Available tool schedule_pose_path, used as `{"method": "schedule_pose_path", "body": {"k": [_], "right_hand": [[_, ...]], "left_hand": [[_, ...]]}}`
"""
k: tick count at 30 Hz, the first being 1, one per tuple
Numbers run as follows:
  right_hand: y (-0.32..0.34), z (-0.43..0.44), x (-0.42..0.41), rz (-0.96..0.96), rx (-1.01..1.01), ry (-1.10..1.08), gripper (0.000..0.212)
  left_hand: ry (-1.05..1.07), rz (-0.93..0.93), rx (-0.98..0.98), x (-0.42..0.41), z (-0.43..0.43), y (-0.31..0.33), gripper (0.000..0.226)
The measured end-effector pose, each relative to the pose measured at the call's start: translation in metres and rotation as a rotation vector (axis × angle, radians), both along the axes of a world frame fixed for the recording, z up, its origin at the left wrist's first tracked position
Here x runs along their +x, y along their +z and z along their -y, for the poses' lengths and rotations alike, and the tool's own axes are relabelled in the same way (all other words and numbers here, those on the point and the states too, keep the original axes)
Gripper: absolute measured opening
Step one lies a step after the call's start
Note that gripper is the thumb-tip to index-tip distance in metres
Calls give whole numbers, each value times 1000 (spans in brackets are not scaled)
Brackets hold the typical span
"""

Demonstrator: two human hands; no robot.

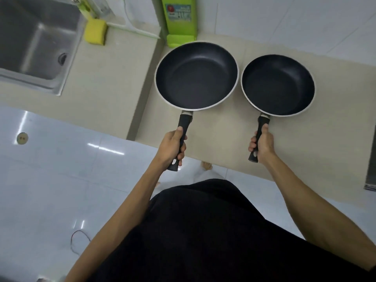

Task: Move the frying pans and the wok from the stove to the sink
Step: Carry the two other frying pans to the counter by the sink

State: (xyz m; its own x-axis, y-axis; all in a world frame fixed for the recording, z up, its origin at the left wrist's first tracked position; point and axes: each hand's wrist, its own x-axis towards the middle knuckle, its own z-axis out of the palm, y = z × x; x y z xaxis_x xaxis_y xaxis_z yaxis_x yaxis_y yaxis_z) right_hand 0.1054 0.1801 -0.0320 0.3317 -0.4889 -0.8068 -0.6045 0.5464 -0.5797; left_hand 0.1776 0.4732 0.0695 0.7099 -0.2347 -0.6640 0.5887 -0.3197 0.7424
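Note:
Two black non-stick frying pans with pale rims are held level above the beige counter. My left hand grips the black handle of the larger pan. My right hand grips the handle of the smaller pan, which is to the right of the larger one. The steel sink is at the upper left, its basin holding nothing visible. No wok is in view, and only a dark edge shows at the far right.
A yellow sponge lies beside the sink's right rim. A green box stands against the tiled wall behind the larger pan. A white cable runs along the back of the counter. Glossy white floor lies below.

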Motion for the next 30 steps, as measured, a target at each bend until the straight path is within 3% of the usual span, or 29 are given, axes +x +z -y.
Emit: {"method": "schedule_pose_path", "body": {"k": [10, 30], "right_hand": [[53, -46, -23, 103, -140, 132, 48], [113, -410, 57, 282, -132, 623, 45]], "left_hand": [[92, 102, -74, -2, -95, 24, 42], [586, 277, 25, -53, -473, 50, 40]]}}
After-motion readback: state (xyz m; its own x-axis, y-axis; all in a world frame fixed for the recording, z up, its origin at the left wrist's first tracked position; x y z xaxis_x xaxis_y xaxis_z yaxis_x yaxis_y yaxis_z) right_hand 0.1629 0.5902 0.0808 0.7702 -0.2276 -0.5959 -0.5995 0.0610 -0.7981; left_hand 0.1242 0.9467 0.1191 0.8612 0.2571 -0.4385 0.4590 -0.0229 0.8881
